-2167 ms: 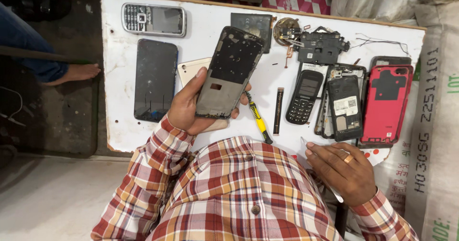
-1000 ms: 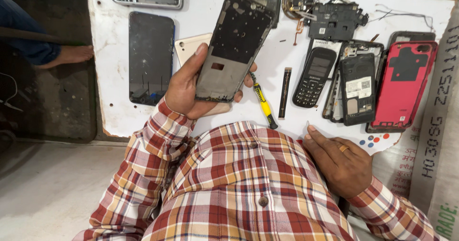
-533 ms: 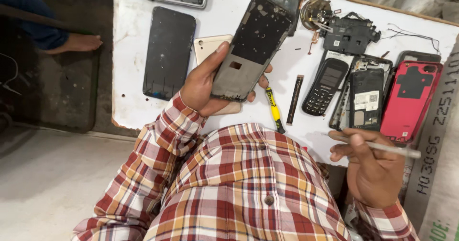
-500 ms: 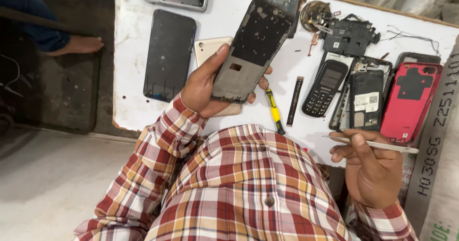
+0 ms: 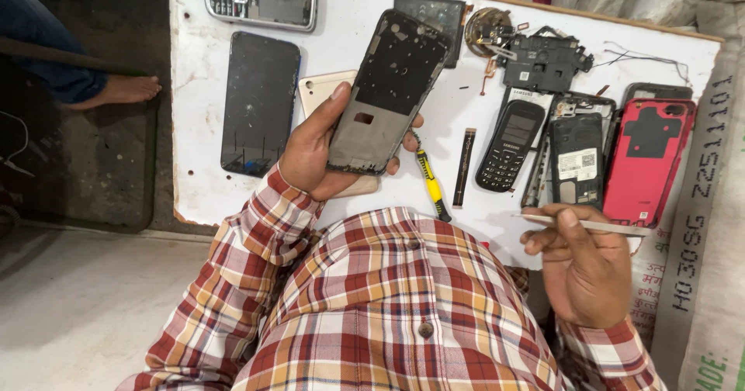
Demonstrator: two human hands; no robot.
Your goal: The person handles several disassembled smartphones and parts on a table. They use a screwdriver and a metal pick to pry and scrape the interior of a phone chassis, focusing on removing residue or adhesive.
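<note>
White table (image 5: 194,112) crowded with phone parts. Left hand (image 5: 318,154) clamped on bare phone frame (image 5: 388,88), raised over table. Right hand (image 5: 586,263) pinches thin tweezers (image 5: 590,225) near red back cover (image 5: 648,158). Step seems inspection; next move needs tweezers tip brought to frame.

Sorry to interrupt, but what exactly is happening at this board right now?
A person in a plaid shirt is working over a white board strewn with dismantled phones. The left hand holds a bare phone frame up above the board, while the right hand grips a thin metal tool. A yellow-handled screwdriver, a small keypad phone and a red back cover lie on the board.
</note>
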